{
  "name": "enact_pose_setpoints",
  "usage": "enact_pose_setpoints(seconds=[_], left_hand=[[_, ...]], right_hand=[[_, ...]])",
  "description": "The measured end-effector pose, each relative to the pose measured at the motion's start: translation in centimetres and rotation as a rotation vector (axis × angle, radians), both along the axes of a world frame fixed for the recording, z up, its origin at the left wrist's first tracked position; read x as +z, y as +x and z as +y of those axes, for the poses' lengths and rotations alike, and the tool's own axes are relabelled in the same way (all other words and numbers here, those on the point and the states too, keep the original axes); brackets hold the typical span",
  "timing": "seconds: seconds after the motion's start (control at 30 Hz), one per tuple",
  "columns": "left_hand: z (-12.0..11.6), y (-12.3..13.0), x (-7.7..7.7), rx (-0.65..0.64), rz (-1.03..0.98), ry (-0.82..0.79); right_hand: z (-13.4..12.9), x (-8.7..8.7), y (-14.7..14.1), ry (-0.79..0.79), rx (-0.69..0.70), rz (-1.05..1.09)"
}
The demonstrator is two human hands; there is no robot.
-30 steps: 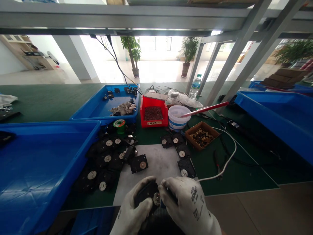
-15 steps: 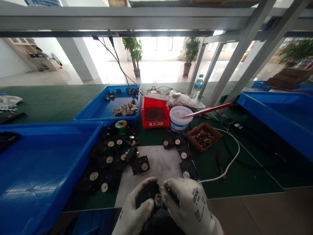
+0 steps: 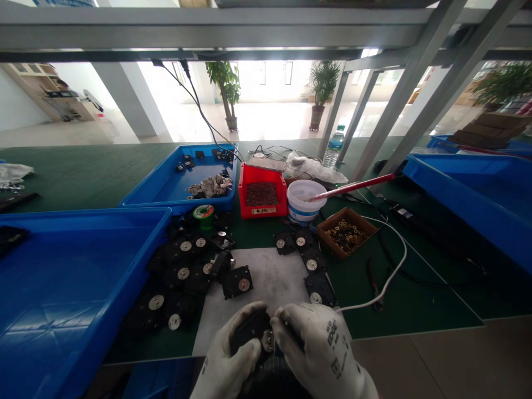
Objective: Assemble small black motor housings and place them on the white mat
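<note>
Both hands wear white work gloves and meet at the near edge of the bench. My left hand (image 3: 233,352) is closed around a black plastic housing (image 3: 249,328) with a small metal disc on it, thumb beside the disc. Against the right side of the same housing, my right hand (image 3: 313,343) has its fingers curled and pinched; what lies between those fingertips is hidden. Just beyond, a similar housing (image 3: 238,282) with a metal disc lies on a grey-white sheet (image 3: 276,274). More of these housings (image 3: 183,274) are heaped to the left, and several (image 3: 311,263) stand in a row at right.
A blue tray (image 3: 137,244) fills the left, another blue tray (image 3: 145,180) stands behind it. A red bin (image 3: 263,210) of small parts, a white tub (image 3: 306,210), a cardboard box (image 3: 343,249) of brass pieces and a white cable (image 3: 401,263) lie right of centre. Pliers (image 3: 376,288) rest nearby.
The view has shifted very slightly. Both hands keep nearly the same place and grip on the housing.
</note>
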State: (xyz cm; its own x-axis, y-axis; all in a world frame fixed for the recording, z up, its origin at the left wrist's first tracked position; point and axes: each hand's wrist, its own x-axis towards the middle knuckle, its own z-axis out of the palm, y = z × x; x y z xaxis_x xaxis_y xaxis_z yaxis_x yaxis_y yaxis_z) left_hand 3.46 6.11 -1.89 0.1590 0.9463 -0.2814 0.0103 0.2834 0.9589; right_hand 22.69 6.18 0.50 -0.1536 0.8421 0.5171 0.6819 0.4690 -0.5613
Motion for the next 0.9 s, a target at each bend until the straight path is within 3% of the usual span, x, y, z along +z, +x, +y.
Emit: enact_pose_setpoints(seconds=[0.43, 0.7, 0.9], left_hand=[[0.23, 0.03, 0.59, -0.011, 0.026, -0.040], [0.23, 0.09, 0.86, 0.019, -0.032, -0.061], [0.24, 0.04, 0.81, 0.017, -0.015, -0.064]], right_hand=[[-0.11, -0.19, -0.08, 0.061, -0.010, -0.013], [-0.36, -0.29, 0.19, -0.017, 0.021, -0.035], [-0.42, -0.13, -0.12, 0.059, -0.010, -0.033]])
